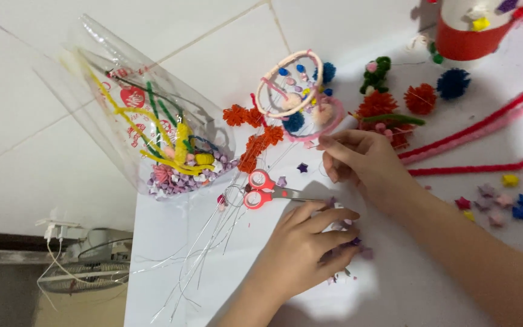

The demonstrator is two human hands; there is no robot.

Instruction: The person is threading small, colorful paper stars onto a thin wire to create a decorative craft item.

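Note:
My left hand (310, 242) comes in from the bottom and lies on the white table (171, 242), its fingers curled over a few small purple paper stars (358, 245). Above it, my right hand (361, 162) reaches in from the right and pinches a thin silvery wire (213, 242) at its fingertips. Those fingertips sit right beside a pink and cream hoop (289, 85) hung with beads. More such wires fan out down and to the left across the table. Red-handled scissors (261, 191) lie just left of both hands.
A clear plastic bag (152, 133) of pipe cleaners and paper stars stands at the left. Orange, red and blue pom-poms (422, 97), long red and pink pipe cleaners (473, 130), loose coloured stars (519, 203) and a red cylinder (467, 33) lie at the right. The table edge is left, with a fan (83, 275) below.

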